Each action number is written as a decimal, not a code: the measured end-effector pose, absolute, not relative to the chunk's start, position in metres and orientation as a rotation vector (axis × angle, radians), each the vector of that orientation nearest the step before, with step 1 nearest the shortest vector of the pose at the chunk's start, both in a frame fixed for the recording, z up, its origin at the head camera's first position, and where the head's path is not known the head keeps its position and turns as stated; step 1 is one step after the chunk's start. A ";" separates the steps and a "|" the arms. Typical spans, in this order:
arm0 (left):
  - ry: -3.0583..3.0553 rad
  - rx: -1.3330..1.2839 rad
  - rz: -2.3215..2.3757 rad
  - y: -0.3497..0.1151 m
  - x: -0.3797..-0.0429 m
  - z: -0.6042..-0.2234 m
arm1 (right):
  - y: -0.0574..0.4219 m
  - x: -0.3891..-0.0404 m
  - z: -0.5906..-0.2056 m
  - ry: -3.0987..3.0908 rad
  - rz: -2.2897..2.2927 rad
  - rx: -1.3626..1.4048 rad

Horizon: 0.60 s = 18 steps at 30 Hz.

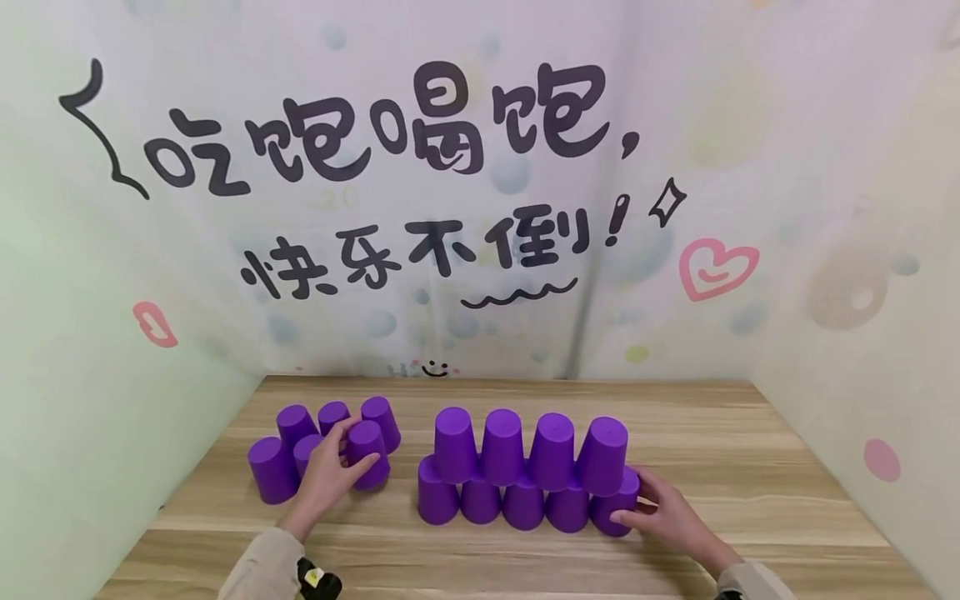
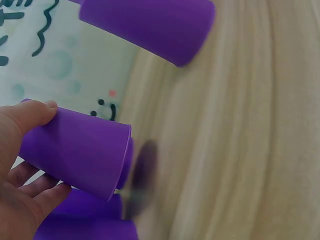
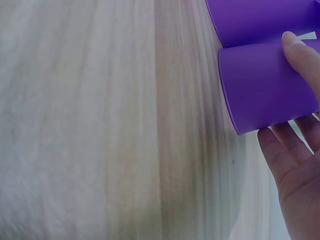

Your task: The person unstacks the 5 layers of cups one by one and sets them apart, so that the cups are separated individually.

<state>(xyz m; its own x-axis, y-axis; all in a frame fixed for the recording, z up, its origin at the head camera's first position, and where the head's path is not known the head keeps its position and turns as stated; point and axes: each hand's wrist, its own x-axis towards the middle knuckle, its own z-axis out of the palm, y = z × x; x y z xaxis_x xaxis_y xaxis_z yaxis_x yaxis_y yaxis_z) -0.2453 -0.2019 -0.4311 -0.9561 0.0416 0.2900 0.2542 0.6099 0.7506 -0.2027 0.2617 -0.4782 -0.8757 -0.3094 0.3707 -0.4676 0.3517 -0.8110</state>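
An upside-down purple cup [image 1: 366,454] is gripped by my left hand [image 1: 327,473], thumb on one side and fingers on the other. In the left wrist view this held cup [image 2: 75,150] appears slightly raised, its shadow [image 2: 142,180] lying apart from the rim. To the right stand two tiers of upside-down purple cups, the upper row [image 1: 504,450] resting across the lower row [image 1: 523,507]. My right hand [image 1: 667,518] holds the rightmost lower cup [image 1: 609,515], with the thumb at its front and the fingers on its far side, as the right wrist view also shows.
Several loose upside-down purple cups [image 1: 272,471] stand around the left hand, some partly hidden by it. Everything is on a wood-grain table [image 1: 450,567]. A printed white backdrop [image 1: 480,333] rises behind the table, with pale walls at both sides.
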 end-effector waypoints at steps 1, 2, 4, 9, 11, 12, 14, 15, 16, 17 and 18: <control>-2.596 -0.241 -1.258 -0.202 -0.246 -0.433 | 0.262 -0.203 -0.478 -2.452 1.550 0.712; -2.598 -0.243 -1.248 -0.202 -0.246 -0.436 | 0.262 -0.203 -0.479 -2.451 1.551 0.712; -2.602 -0.245 -1.231 -0.203 -0.246 -0.440 | 0.262 -0.203 -0.479 -2.449 1.552 0.711; -2.612 -0.243 -1.171 -0.203 -0.245 -0.446 | 0.261 -0.202 -0.479 -2.461 1.550 0.697; -2.615 -0.237 -1.143 -0.203 -0.245 -0.447 | 0.261 -0.202 -0.478 -2.464 1.546 0.690; -2.619 -0.234 -1.131 -0.204 -0.245 -0.448 | 0.261 -0.202 -0.478 -2.465 1.544 0.687; -2.627 -0.228 -1.116 -0.204 -0.244 -0.448 | 0.261 -0.202 -0.478 -2.459 1.546 0.688; -2.632 -0.225 -1.114 -0.204 -0.244 -0.447 | 0.261 -0.202 -0.478 -2.456 1.547 0.689; -2.636 -0.223 -1.112 -0.204 -0.244 -0.448 | 0.261 -0.202 -0.478 -2.453 1.549 0.691; -2.640 -0.220 -1.108 -0.204 -0.244 -0.447 | 0.261 -0.202 -0.478 -2.451 1.550 0.692; -2.641 -0.221 -1.102 -0.204 -0.244 -0.447 | 0.261 -0.202 -0.478 -2.449 1.552 0.692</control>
